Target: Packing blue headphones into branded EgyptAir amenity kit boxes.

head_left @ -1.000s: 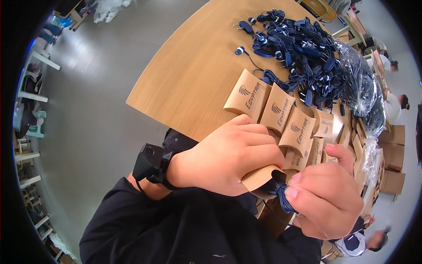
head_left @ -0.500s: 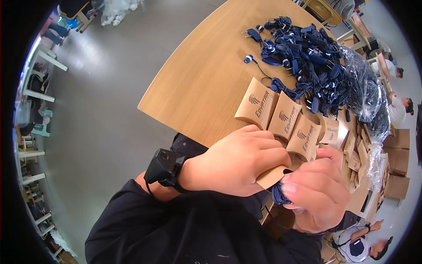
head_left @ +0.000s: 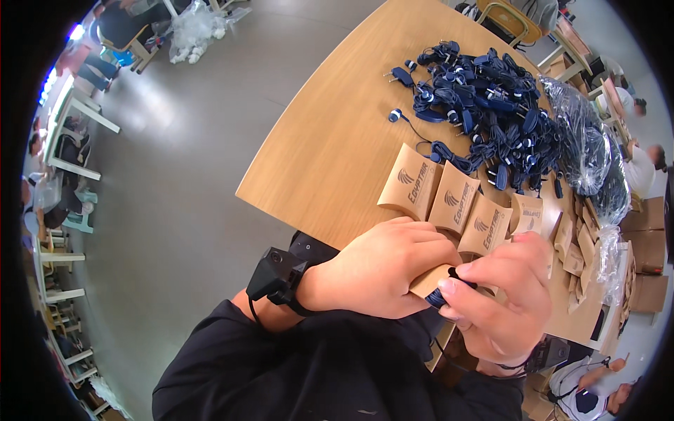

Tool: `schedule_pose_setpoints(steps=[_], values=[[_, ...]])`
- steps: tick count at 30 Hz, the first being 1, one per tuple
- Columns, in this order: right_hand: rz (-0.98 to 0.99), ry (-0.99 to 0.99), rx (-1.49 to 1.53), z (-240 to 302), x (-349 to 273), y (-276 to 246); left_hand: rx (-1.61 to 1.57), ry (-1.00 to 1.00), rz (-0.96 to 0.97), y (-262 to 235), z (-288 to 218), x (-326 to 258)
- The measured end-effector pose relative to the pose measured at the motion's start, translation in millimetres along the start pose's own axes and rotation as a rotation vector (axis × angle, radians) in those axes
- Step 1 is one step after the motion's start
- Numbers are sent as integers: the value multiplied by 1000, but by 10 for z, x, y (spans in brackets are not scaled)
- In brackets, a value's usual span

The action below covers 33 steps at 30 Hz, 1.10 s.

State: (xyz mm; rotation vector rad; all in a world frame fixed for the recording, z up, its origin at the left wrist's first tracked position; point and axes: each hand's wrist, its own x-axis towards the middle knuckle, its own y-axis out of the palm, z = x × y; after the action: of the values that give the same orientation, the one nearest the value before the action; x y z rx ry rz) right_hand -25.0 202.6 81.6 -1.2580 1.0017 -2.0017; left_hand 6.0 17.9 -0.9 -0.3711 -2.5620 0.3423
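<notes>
My left hand (head_left: 382, 270) is closed around a small brown cardboard pillow box (head_left: 424, 283), its open end facing right. At that end my right hand (head_left: 509, 302) pinches a coiled dark blue earphone cable (head_left: 436, 299), which sits partly inside the box. The rest of the coil is hidden by my fingers and the cardboard. Just beyond my hands, on the table, stands a row of closed pillow boxes (head_left: 454, 200) with dark print. Farther off lies a heap of dark blue earphones (head_left: 491, 105) with plugs and tangled cables; one earbud (head_left: 395, 115) sticks out to its left.
The wooden table (head_left: 309, 140) has a curved left edge. Flat brown box blanks (head_left: 581, 256) lie to the right, near clear plastic bags (head_left: 579, 144) of dark items. Cardboard cartons (head_left: 644, 235) are stacked beyond. Other people sit at tables on both sides.
Less of the cable coil shows outside the box than before. My right fingers have loosened from a curled fist into a pinch at the box's mouth. The whole view has shifted slightly.
</notes>
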Motion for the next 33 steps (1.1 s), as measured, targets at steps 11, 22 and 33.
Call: schedule_pose_setpoints(steps=[11,22,33], values=[[-6,-6,-37,-27,-68,0,-17,-69,-10,-15,-39,15],[10,32,-87,68,-53,46,0,-89,5,13,-77,-47],[42,57,-31,27,-21,-45,11,-106,0,31,-57,-33]])
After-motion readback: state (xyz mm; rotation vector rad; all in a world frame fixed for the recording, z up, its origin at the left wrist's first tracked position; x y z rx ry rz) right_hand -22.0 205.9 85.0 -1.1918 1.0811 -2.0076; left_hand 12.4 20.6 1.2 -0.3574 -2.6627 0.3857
